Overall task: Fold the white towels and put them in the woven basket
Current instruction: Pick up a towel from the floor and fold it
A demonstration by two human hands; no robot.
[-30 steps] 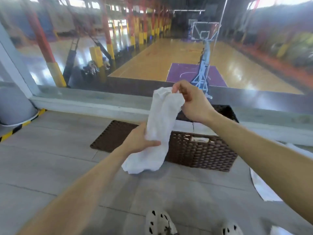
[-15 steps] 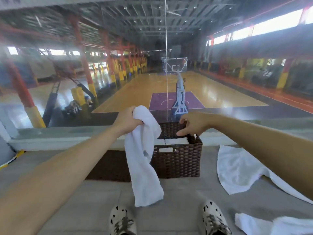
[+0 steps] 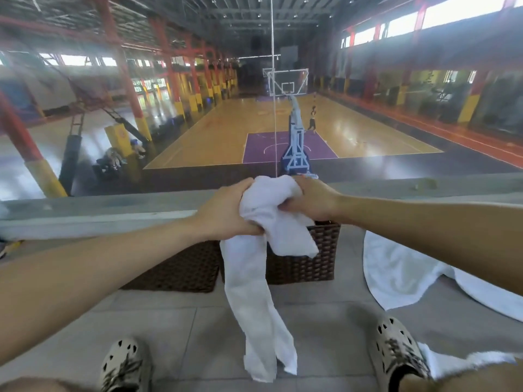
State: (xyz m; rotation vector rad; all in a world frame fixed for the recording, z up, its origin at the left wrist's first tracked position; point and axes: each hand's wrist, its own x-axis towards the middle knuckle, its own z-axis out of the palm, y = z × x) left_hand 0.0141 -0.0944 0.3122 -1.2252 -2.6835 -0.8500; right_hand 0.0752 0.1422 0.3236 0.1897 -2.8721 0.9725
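A white towel hangs bunched from both my hands, held up in front of me. My left hand grips its left side and my right hand grips its upper right part. The long tail drops down to the floor between my feet. Behind the towel stands the dark brown woven basket, its inside hidden by the towel and my hands. Its flat woven lid lies on the floor to its left.
Another white towel lies spread on the floor right of the basket, and one more white towel lies by my right shoe. My left shoe is at the bottom. A glass wall and low ledge stand behind the basket.
My right hand came off the basket rim and took hold of the towel beside my left hand. The towel is now bunched between both hands. The camera tilted up.
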